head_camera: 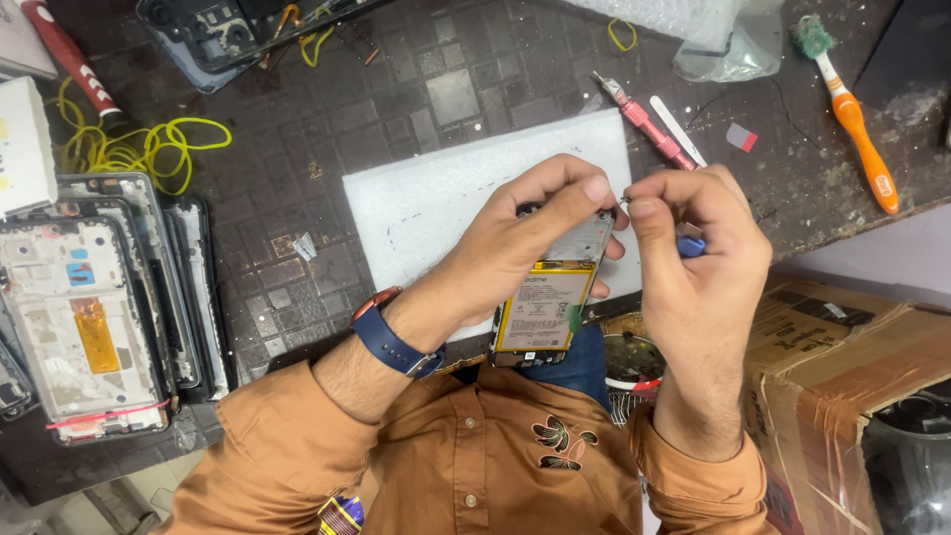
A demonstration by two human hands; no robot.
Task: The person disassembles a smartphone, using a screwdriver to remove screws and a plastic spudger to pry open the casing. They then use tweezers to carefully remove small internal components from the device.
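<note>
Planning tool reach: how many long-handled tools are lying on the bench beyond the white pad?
3: a red-handled tool at top left, a pink screwdriver by the white pad, an orange brush at right. Others may be hidden.

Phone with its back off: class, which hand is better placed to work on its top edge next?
Likely the right hand: its fingertips pinch something tiny beside the phone top edge, a blue tool tucked in its grip. The left hand is busy holding the phone.

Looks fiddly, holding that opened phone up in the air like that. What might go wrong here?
The left hand holds the opened phone with its yellow battery above the person's lap, past the white foam mat; a slip might drop it. The right hand pinches a blue-handled tool near the phone's top edge; a small part there could fall and get lost.
</note>
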